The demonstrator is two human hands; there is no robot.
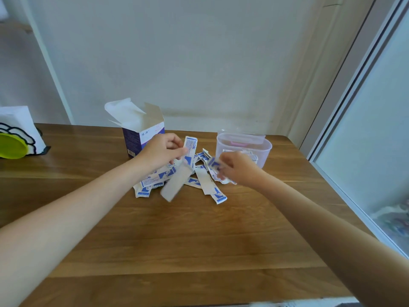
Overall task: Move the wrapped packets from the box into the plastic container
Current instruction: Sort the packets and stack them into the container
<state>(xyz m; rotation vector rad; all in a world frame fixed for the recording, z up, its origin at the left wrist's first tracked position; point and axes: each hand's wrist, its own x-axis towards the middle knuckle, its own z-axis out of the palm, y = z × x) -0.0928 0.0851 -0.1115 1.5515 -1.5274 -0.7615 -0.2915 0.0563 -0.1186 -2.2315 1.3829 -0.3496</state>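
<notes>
Head view: box (141,131) stands open at the back of the wooden surface (199,240), flaps up; contents not visible. Most wrapped packets (208,185) lie in a loose heap on the surface between box and plastic container (264,149). A few packets show through the container wall, so the transfer looks begun, with the bulk left. Left hand (163,151) pinches one packet (190,146) upright; right hand (238,168) has its fingers curled round several more, just beside the container.

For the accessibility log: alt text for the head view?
Left hand and right hand each pinch packets above a loose pile on a wooden table. An open box stands behind left, a clear plastic container right.
</notes>
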